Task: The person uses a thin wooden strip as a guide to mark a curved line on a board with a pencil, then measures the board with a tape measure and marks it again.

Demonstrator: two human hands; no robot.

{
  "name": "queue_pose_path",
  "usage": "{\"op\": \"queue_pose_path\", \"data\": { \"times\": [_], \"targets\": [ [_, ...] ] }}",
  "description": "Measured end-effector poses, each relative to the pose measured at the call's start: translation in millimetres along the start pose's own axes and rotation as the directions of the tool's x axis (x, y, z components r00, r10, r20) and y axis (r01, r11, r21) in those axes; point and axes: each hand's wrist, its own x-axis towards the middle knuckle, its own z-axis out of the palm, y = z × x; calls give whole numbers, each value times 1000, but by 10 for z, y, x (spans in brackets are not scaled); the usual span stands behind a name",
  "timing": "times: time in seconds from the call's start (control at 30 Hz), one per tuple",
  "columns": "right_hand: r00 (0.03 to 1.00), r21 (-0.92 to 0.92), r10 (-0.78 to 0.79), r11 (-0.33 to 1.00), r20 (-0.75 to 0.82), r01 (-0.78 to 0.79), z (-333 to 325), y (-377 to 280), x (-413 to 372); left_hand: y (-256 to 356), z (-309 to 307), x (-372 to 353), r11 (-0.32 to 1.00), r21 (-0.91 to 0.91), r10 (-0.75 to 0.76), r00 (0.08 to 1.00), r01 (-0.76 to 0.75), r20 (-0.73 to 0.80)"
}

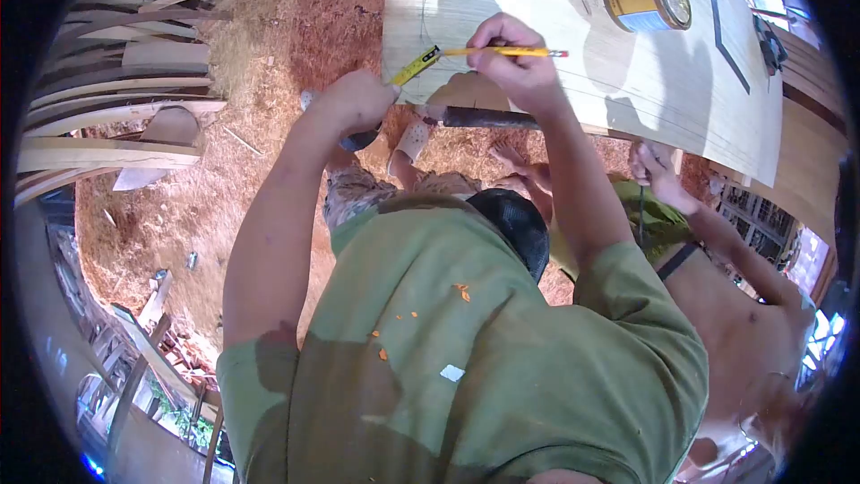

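My left hand [358, 100] is closed around a tape measure at the left edge of the plywood board [555, 81]. The yellow tape blade [417, 64] reaches out over the board, and its dark end lies near a drawn line. A yellow pencil [524, 52] with a pink eraser is pinched in my right hand [512, 58]. The pencil's tip points left and sits right at the end of the blade. Most of the tape's case is hidden by my left hand.
A yellow can [649, 2] lies at the board's far side, near a dark metal square [724, 27]. To the right, another person's hand [656, 170] is at the board's near edge. Curved wooden strips [125, 81] are stacked at left; wood shavings cover the ground [269, 27].
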Motion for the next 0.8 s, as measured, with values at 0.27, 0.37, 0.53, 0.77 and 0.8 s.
{"op": "queue_pose_path", "data": {
  "times": [0.27,0.37,0.53,0.77,0.8],
  "targets": [
    [979,-317,-34,943,203,99,201,141,47,14,-1,-24,996,-82,-36,999,35,-5],
    [972,-356,-6,930,236,92,198,183,45,52,-7,-56,998,-40,-43,998,42,-35],
    [966,-325,66,945,249,19,198,209,31,45,-11,-73,998,-52,-35,999,34,-18],
    [966,-375,36,925,255,65,205,223,51,65,-30,-81,998,-61,-34,999,32,-30],
    [965,-380,34,922,262,70,205,227,52,66,-34,-84,998,-60,-34,999,33,-29]
  ]
}}
